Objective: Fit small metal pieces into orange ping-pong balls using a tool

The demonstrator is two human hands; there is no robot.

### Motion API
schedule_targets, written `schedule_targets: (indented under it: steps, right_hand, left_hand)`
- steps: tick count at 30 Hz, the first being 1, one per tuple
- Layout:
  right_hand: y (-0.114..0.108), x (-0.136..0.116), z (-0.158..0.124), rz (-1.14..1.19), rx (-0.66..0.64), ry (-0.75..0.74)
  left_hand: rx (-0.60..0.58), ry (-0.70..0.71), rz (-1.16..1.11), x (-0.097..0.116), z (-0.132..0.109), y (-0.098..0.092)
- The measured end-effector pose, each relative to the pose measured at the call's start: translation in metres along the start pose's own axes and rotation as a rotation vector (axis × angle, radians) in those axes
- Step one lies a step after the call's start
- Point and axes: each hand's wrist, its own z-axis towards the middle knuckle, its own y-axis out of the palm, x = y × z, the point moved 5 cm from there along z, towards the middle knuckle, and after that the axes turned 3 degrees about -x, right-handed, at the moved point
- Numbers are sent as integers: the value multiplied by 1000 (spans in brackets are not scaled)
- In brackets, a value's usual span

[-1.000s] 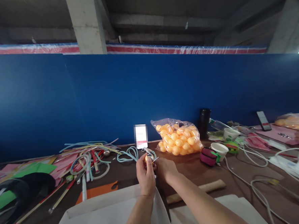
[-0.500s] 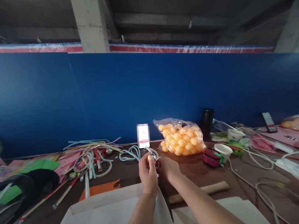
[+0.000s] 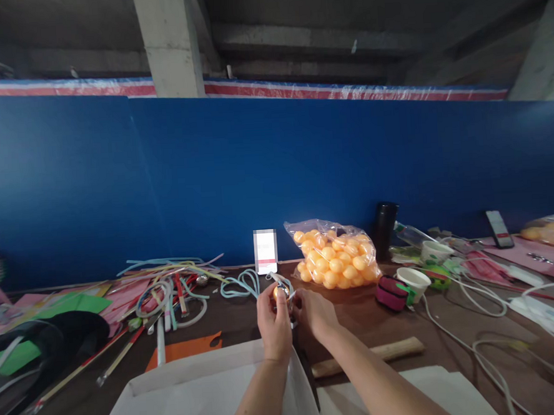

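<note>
My left hand (image 3: 273, 325) is closed around a small shiny silver ball (image 3: 283, 291), with orange glints on its surface. Close by on the right, my right hand (image 3: 315, 315) has its fingers pinched together near the ball's side; what they hold is hidden or too small to make out. A pale tube or cord passes just behind the ball. Left of my hands lie loops of light blue cord (image 3: 242, 283). Behind them a lit phone (image 3: 266, 258) with a blurred screen leans upright against the blue partition.
A clear bag of orange balls (image 3: 335, 261) stands behind my right hand. A wooden stick (image 3: 393, 350) lies under my right forearm, and a white tray (image 3: 194, 394) is in front. Coloured tubes and paper fill the left; a paper cup (image 3: 413, 282) and cables (image 3: 458, 328) are right.
My right hand has shifted very slightly, its fingers a little more apart from the ball. My left hand and the ball stay in place.
</note>
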Motion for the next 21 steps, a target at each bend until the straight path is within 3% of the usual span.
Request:
schedule_targets:
  steps: [5, 21]
  right_hand:
    - [5, -2, 2, 18, -3, -97]
    - [18, -4, 12, 12, 26, -137]
  left_hand:
    - [18, 3, -14, 1, 0, 0]
    - [-11, -25, -25, -2, 0, 1]
